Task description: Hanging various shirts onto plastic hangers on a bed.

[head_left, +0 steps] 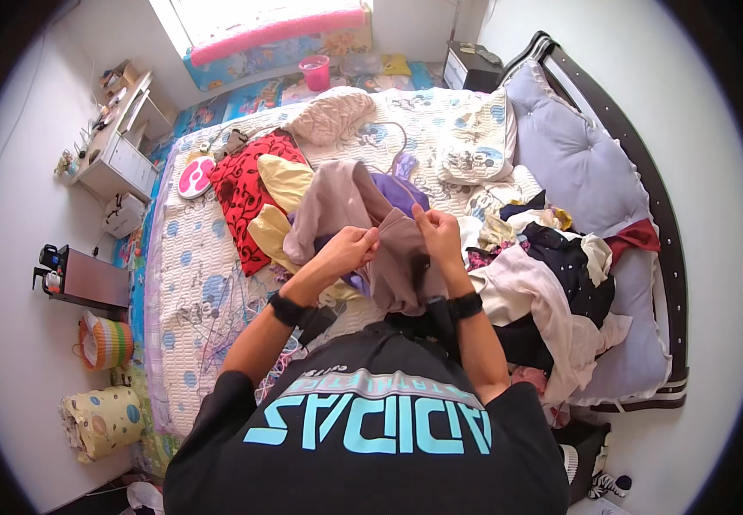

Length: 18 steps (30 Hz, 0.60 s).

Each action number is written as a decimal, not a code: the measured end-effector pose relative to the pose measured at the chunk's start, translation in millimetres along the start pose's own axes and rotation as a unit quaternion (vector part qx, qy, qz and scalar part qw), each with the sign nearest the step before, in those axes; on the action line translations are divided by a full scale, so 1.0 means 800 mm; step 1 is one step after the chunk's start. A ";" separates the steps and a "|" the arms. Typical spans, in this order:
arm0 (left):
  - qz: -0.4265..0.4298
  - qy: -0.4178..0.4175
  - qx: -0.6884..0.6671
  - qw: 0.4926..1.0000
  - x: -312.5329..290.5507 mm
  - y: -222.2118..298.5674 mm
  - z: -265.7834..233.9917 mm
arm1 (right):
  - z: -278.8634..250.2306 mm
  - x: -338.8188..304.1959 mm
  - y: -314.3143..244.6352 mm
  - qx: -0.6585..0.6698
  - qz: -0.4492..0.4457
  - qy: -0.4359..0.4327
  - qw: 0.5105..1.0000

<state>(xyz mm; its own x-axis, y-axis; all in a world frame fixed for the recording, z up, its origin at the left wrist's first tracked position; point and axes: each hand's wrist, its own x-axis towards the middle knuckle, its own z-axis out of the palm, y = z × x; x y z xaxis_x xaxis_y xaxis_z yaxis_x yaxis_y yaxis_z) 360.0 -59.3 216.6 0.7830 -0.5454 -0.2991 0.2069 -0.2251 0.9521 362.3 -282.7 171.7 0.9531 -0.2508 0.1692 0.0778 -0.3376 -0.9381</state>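
Note:
A mauve-grey garment [330,206] hangs in loose folds between my hands above the bed; its exact kind cannot be made out. My left hand [353,251] pinches its edge, with the fingers closed. Close by on the right, my right hand [438,236] grips the same garment near its upper edge, where a thin cord-like strip runs up from the fingers. Behind it lies a purple cloth [395,194]. Yellow clothing [284,182] and a red cloth with black patterns [238,202] are to the left, partly covered by the garment.
The bed [191,283] has a white patterned quilt. At right, a mixed clothes pile [517,283] reaches the grey padded headboard cushion [573,137]. A pink-and-white round object [196,177] lies at left. Beyond stands a pink bucket [315,73]; a striped basket [107,340] is beside the bed.

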 end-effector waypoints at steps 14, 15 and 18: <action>0.061 0.070 0.044 0.995 -0.016 0.015 -0.004 | -0.001 -0.019 -0.014 0.188 0.071 -0.145 0.969; 0.075 0.073 0.080 0.991 -0.019 0.015 -0.003 | -0.006 -0.019 -0.024 0.223 0.040 -0.199 0.953; 0.094 0.059 0.072 0.991 -0.025 0.015 0.009 | -0.006 -0.039 -0.070 0.101 -0.016 -0.233 0.967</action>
<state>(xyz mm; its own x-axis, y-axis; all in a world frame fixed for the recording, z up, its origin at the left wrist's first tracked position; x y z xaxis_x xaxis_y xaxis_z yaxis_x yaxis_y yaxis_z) 342.3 -57.1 233.4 0.8644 -0.4928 -0.0997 -0.0281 -0.2452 0.9691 326.9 -260.5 220.9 0.9740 0.2083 0.0889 0.1201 -0.1426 -0.9825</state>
